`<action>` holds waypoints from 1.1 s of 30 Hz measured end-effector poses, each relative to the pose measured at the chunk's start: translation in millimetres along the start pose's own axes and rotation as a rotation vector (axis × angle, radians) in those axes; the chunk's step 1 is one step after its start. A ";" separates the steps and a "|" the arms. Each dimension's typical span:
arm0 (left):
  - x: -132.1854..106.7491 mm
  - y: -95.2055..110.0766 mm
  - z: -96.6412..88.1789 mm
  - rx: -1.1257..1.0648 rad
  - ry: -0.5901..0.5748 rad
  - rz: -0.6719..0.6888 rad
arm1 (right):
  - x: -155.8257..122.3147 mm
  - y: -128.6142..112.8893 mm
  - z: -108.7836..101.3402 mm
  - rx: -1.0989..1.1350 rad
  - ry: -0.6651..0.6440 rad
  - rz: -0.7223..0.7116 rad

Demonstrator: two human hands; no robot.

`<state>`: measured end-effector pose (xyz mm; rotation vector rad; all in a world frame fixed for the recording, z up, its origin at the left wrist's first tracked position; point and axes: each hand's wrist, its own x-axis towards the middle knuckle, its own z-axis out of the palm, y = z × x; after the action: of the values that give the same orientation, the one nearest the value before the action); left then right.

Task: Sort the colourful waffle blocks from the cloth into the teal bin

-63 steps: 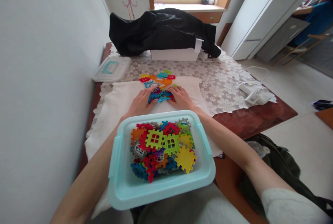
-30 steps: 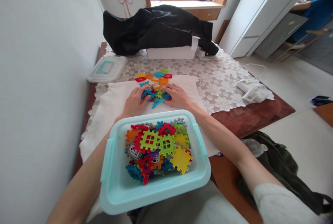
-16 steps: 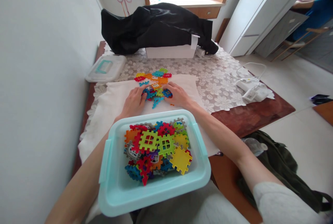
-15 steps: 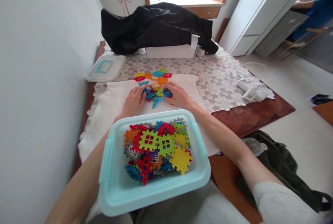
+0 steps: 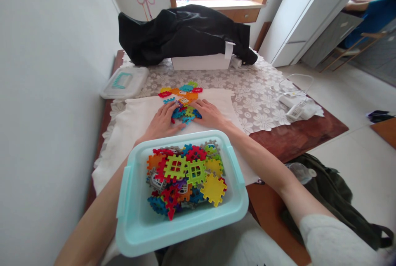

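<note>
On the white cloth (image 5: 142,111) lies a small heap of blue, green and red plastic building pieces (image 5: 189,111), between my two hands. My left hand (image 5: 163,121) rests against the heap's left side, fingers stretched and thumb apart. From the right, my right hand (image 5: 209,114) touches the heap with its fingers extended, some tips hidden by the hand. Just beyond lie more orange, yellow, red and blue pieces (image 5: 185,88). Closer to me, a light turquoise tub (image 5: 182,239) holds many interlocking pieces, with a yellow square piece (image 5: 213,189) near its right side.
A clear lid with a turquoise handle (image 5: 125,82) lies at the table's left. Black fabric (image 5: 185,31) drapes over a white box (image 5: 201,62) at the back. White cabled devices (image 5: 298,105) sit at the right edge. A person in blue (image 5: 371,18) is far right.
Both hands have closed in slightly on the heap, and its pieces sit tighter together. A light blue triangular piece at the front has been pushed into it. The tub's contents look the same.
</note>
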<state>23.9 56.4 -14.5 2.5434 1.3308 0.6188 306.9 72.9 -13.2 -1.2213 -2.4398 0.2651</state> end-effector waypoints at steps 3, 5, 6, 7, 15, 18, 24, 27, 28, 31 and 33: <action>0.0 1.6 -1.5 0.035 0.008 -0.031 | 1.0 1.6 1.7 0.029 0.032 0.013; 0.2 1.6 -1.7 0.048 0.021 -0.045 | 1.7 2.9 2.5 0.053 0.061 0.026; 0.3 1.3 -1.7 0.050 0.028 -0.046 | 2.0 3.6 2.9 0.066 0.075 0.033; 0.3 1.1 -1.6 0.049 0.036 -0.048 | 2.2 4.4 3.1 0.077 0.087 0.039; 0.0 2.0 -0.4 0.030 0.063 -0.099 | 1.3 7.9 3.7 0.114 0.098 0.040; 0.7 2.6 0.3 0.052 0.046 -0.104 | 1.2 7.5 3.3 0.095 0.069 0.043; 0.3 4.6 -2.1 0.057 0.061 -0.107 | 2.2 5.2 1.5 0.018 0.018 0.042; -0.5 8.0 -4.4 0.052 0.064 -0.106 | 2.1 4.1 0.3 0.002 0.005 0.030; -0.7 9.1 -4.8 0.054 0.063 -0.109 | 1.9 3.7 -0.2 0.007 0.008 0.033; -0.9 11.1 -4.9 0.059 0.057 -0.128 | 1.1 3.0 -1.2 0.034 0.024 0.040; -0.7 10.9 -4.5 0.055 0.057 -0.136 | 0.8 2.8 -1.7 0.041 0.026 0.037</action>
<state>29.5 49.5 -6.8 2.4682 1.5446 0.6403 309.2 75.2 -12.5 -1.2461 -2.3799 0.3071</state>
